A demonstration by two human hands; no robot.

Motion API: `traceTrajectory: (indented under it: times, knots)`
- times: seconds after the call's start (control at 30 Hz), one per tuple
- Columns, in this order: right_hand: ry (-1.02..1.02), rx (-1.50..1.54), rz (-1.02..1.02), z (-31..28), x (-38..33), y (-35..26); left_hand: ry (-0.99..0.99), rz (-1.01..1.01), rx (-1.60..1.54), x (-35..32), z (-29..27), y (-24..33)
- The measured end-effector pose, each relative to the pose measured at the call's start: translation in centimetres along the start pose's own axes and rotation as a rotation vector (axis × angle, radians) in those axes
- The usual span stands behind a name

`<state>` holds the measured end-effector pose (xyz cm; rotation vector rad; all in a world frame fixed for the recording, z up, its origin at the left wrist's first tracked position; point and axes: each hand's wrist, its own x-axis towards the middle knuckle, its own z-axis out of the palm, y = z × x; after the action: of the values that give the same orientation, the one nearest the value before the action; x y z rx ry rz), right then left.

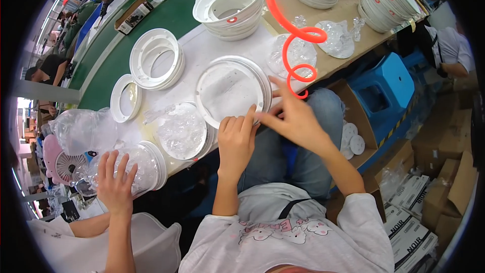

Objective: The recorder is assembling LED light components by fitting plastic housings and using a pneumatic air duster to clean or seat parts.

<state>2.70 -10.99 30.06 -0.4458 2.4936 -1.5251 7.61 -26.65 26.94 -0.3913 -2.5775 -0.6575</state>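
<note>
In front of me a small stack of white round lamp-like frames lies on the table, the top one with a pale flat centre. My left hand grips the near rim of the top frame, its fingers bent close together over the edge. By the right side of the stack is my right hand, fingers and thumb spread apart. Its thumb tip comes near the left fingers at the rim; nothing shows in its grasp. To the left, a stack of discs topped with clear plastic lies at the table edge.
At left a co-worker's hand rests on plastic-wrapped discs. White rings and a tall ring stack stand farther back. A red coiled hose hangs at right. A blue stool and cardboard boxes stand beyond my right side.
</note>
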Motion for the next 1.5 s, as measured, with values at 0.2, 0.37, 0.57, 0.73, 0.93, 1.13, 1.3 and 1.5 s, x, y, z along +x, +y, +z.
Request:
traceTrajectory:
  times: [0.2,0.37,0.57,0.73,0.93,1.13,1.3,1.5]
  knots:
    - [0.346,-0.325,-0.304,-0.1,2.5,1.9,-0.203,-0.011,-0.005,-1.1,0.4,-0.9]
    - [0.7,-0.387,-0.345,-3.1,5.4,3.8,-0.291,-0.049,0.028,-0.6,0.2,-1.4]
    - [0.495,-0.287,-0.199,-6.7,9.3,5.6,-0.266,-0.121,0.245,-0.6,-0.4,-1.1]
    - [0.552,-0.269,-0.269,-6.1,11.8,6.2,-0.106,-0.146,0.055,-0.3,1.1,-0.8]
    - [0.597,-0.509,-0.169,-6.9,11.5,5.1,-0.023,-0.147,-0.049,-0.5,0.8,-2.6]
    - [0.547,-0.37,-0.134,-6.0,9.3,3.2,0.047,-0.273,0.002,0.7,0.9,-0.7]
    - [0.454,-0.26,-0.153,-7.3,9.9,4.2,-0.057,-0.112,0.061,1.5,1.8,-1.5]
    - [0.143,-0.336,-0.358,-9.7,10.2,5.5,-0.076,-0.228,0.149,-0.6,-1.9,-3.6]
